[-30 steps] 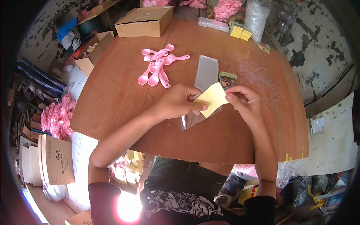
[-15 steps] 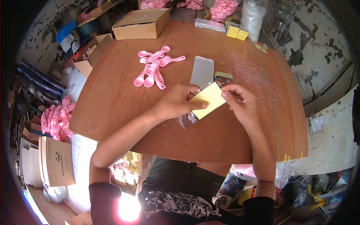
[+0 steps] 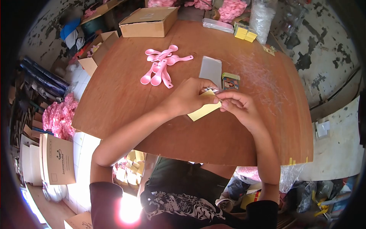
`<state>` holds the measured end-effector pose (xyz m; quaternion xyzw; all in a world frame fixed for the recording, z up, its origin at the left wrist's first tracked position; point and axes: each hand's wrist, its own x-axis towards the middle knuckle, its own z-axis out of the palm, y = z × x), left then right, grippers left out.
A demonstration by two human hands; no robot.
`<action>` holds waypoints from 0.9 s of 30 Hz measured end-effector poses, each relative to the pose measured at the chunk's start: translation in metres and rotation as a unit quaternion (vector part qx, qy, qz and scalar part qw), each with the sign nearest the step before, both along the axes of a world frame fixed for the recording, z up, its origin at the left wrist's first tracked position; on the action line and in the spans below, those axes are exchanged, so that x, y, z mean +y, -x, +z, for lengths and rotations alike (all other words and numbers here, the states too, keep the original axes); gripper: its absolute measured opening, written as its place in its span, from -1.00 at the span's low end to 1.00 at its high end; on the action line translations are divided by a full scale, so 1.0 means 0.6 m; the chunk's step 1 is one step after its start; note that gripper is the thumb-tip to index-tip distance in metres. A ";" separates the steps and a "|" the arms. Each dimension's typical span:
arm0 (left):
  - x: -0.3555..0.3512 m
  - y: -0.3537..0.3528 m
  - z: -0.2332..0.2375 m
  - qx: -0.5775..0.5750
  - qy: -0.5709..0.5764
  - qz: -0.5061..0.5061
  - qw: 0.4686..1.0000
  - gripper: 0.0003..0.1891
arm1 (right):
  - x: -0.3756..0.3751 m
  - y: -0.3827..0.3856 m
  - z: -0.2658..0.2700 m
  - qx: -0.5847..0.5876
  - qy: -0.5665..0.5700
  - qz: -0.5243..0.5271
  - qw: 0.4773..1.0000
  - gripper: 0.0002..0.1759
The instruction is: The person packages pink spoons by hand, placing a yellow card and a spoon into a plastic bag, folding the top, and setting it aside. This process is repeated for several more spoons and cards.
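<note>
My left hand [image 3: 185, 97] is closed on a pale yellow card [image 3: 204, 111], thumb on top, with a bit of shiny clear plastic [image 3: 210, 90] showing by its fingers. My right hand [image 3: 240, 107] pinches at the card's right corner, its fingertips almost touching the left thumb. Whether it also grips the plastic is hidden. Just beyond the hands stands a small printed stack of cards [image 3: 231, 81] with a yellow top edge. Beside it lies a flat pile of clear plastic sleeves [image 3: 210, 68]. Several pink measuring spoons [image 3: 162, 68] lie heaped to the left.
A closed cardboard box [image 3: 148, 24] stands at the table's far edge, with yellow card stacks [image 3: 245, 32] and a clear plastic roll [image 3: 262, 23] at far right. Thin plastic strips [image 3: 261, 78] litter the right side. Another person [image 3: 71, 34] sits at the far left.
The yellow card has tilted and shows a narrower face. My right hand has moved slightly left and down, closer to the left thumb. The view has shifted slightly.
</note>
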<state>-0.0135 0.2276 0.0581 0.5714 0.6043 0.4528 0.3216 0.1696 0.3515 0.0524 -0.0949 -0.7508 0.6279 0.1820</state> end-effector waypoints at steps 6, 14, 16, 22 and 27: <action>-0.009 0.002 0.008 0.041 -0.024 -0.025 0.999 -0.73 | -0.011 -0.007 0.022 -0.040 0.055 0.038 0.997 -0.68; -0.026 -0.002 0.038 0.055 -0.010 -0.016 0.998 -0.71 | -0.019 -0.003 0.032 -0.002 0.007 0.050 0.999 -0.69; -0.024 0.001 0.024 0.035 -0.086 -0.029 0.995 -0.71 | -0.028 -0.002 0.032 -0.019 0.008 0.025 0.999 -0.72; -0.039 -0.003 0.005 0.040 -0.102 -0.007 0.994 -0.73 | -0.053 0.017 0.013 -0.037 -0.042 -0.071 0.996 -0.79; -0.039 0.005 -0.029 0.030 -0.136 0.002 0.990 -0.73 | -0.059 0.023 -0.006 -0.063 -0.042 -0.079 0.994 -0.79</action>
